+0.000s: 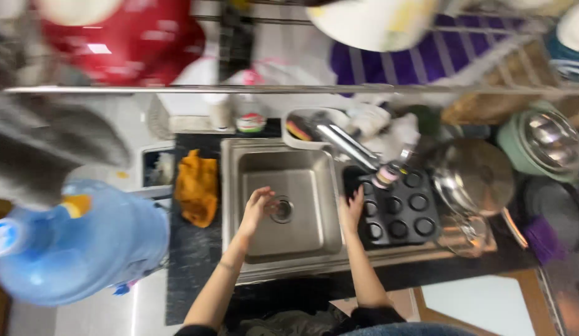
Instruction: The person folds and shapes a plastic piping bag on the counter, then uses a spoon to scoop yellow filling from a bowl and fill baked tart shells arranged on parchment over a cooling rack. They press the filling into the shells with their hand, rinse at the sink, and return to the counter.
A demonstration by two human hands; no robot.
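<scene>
Faucet (pixel 345 144) above muffin tray (pixel 395 208)

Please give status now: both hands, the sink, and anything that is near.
Left hand open, inside sink, beside drain. Right hand on edge of black muffin tray. Faucet overhead; orange cloth left.

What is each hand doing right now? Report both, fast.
Left hand: open, empty, in the steel sink beside the drain.
Right hand: open, resting on the black muffin tin edge.

Black muffin tray (pixel 398 214), steel-grey sink (pixel 289 186), orange cloth (pixel 197 186), blue water jug (pixel 84 239), purple striped cloth (pixel 420 62).
</scene>
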